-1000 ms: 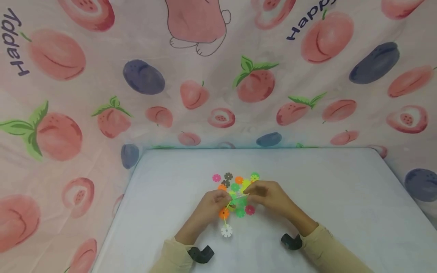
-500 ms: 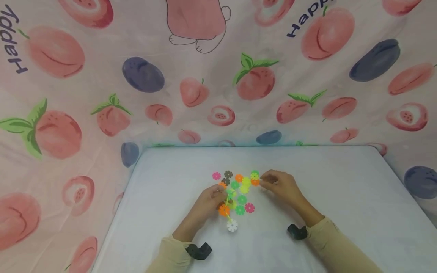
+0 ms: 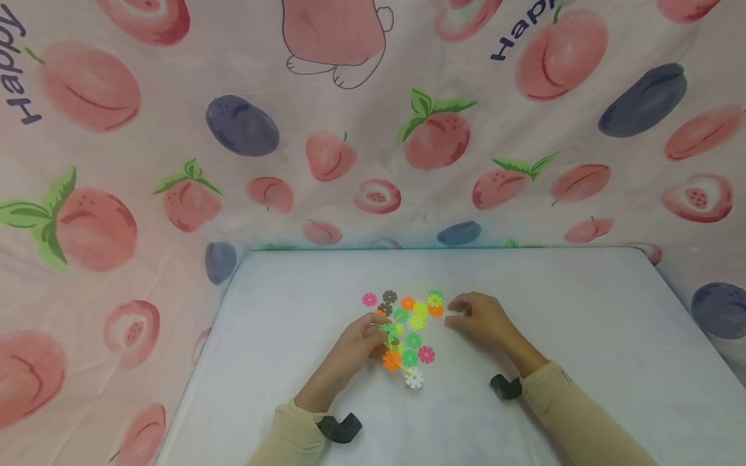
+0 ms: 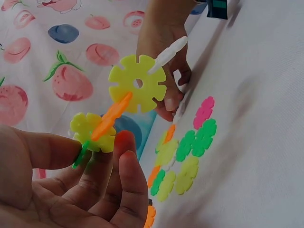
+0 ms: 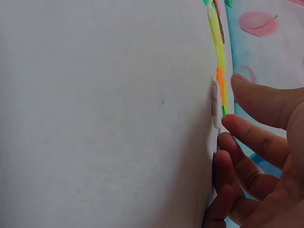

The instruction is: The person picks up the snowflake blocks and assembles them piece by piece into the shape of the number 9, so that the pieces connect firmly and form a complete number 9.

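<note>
My left hand pinches a chain of interlocked notched plastic snowflake discs between thumb and fingers. In the left wrist view a green disc and a small yellow disc sit at the fingertips. An orange disc joins them to a larger yellow disc, and a white disc forms the far end. My right hand is low over the table, right of the loose discs, thumb and index finger apart. Beside its fingertips a loose white disc shows edge-on in the right wrist view.
Loose discs lie in a cluster mid-table, among them a pink disc, yellow discs and a brown disc. The white-covered table meets a fruit-printed cloth at its back edge.
My right hand has drawn away from the left, moving right and down beside the loose discs. The chain in my left hand has turned, its white end swinging right.
</note>
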Demonstrator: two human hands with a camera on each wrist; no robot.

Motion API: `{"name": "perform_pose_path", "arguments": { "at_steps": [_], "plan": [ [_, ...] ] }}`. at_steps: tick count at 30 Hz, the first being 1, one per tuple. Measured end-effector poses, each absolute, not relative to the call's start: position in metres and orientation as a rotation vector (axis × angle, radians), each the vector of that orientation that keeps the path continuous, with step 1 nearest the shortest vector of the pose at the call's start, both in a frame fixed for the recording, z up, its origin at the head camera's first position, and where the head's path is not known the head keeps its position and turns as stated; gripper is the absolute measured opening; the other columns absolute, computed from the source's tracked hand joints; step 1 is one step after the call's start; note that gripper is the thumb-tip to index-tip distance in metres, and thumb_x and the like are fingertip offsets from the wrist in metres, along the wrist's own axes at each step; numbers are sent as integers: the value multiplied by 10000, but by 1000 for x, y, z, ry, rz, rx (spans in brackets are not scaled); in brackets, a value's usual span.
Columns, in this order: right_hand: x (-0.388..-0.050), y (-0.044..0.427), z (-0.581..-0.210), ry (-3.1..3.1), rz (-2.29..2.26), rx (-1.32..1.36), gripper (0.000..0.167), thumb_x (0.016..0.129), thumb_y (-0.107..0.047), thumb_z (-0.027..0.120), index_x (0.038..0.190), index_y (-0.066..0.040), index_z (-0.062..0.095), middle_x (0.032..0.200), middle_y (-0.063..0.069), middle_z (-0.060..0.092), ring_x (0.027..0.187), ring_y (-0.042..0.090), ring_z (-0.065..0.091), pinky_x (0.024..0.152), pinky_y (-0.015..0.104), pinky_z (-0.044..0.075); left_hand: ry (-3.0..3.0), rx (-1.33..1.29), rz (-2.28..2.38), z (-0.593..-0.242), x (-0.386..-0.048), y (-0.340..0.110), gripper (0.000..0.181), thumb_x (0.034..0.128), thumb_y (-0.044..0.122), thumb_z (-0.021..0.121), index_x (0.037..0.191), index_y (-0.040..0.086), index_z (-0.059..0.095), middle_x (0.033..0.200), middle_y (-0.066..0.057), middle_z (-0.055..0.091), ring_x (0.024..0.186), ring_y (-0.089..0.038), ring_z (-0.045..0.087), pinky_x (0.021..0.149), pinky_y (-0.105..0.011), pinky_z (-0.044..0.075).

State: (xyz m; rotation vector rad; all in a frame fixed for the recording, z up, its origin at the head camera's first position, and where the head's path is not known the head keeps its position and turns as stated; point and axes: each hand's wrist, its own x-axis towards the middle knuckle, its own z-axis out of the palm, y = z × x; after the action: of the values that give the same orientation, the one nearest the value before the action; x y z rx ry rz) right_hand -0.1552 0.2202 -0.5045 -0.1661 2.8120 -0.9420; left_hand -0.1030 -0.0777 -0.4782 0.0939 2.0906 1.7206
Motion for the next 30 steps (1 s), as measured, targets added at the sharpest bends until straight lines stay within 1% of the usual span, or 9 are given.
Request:
{"name": "perform_pose_path", "arguments": {
  "at_steps": [6, 10, 13, 15, 20, 26, 30],
  "plan": [
    [-156, 217, -500, 2802, -875, -184, 274, 822, -232, 847, 1047, -127, 731, 1029, 52, 699, 909, 214, 573, 828, 396, 520, 2097, 78, 1723, -479, -103, -77, 307, 997, 193, 555, 1285, 92, 586, 984, -62, 722, 813, -181, 637, 811, -355, 562],
    [-156, 217, -498, 2804, -868, -204, 275, 808, -218, 860, 1006, -129, 690, 974, 47, 673, 876, 218, 559, 800, 377, 505, 2081, 80, 1752, -478, -103, -76, 267, 1003, 197, 543, 1233, 69, 586, 966, -60, 681, 806, -204, 621, 811, -399, 565],
    [-155, 219, -499, 2797, -880, -210, 264, 832, -211, 838, 1000, -139, 648, 937, 34, 654, 853, 208, 552, 766, 358, 489, 2069, 87, 1763, -478, -104, -76, 242, 1011, 208, 534, 1196, 60, 583, 929, -60, 643, 809, -230, 605, 814, -410, 557],
    [-153, 220, -501, 2789, -897, -201, 227, 862, -202, 808, 1003, -153, 637, 930, 23, 653, 851, 198, 556, 756, 345, 483, 2071, 89, 1755, -479, -103, -76, 237, 1013, 215, 539, 1189, 62, 580, 910, -52, 639, 814, -230, 595, 805, -391, 542],
    [-150, 223, -505, 2788, -948, -193, 118, 914, -173, 736, 1008, -177, 664, 960, 19, 690, 886, 191, 593, 766, 348, 494, 2066, 84, 1737, -479, -104, -75, 236, 1017, 214, 541, 1201, 72, 583, 917, -50, 660, 816, -235, 591, 786, -380, 539],
    [-148, 224, -502, 2753, -1014, -118, 143, 930, -233, 730, 1061, -179, 715, 991, 11, 707, 941, 206, 612, 824, 380, 534, 2063, 65, 1732, -477, -105, -73, 254, 1017, 239, 552, 1223, 94, 588, 938, -54, 667, 826, -246, 599, 775, -387, 551],
    [-147, 223, -498, 2713, -1069, -76, 173, 926, -274, 746, 1063, -169, 740, 960, -6, 717, 921, 186, 626, 804, 347, 540, 2069, 78, 1731, -478, -104, -72, 237, 1018, 255, 571, 1185, 87, 582, 916, -58, 667, 816, -239, 607, 761, -370, 541]
  ]
}}
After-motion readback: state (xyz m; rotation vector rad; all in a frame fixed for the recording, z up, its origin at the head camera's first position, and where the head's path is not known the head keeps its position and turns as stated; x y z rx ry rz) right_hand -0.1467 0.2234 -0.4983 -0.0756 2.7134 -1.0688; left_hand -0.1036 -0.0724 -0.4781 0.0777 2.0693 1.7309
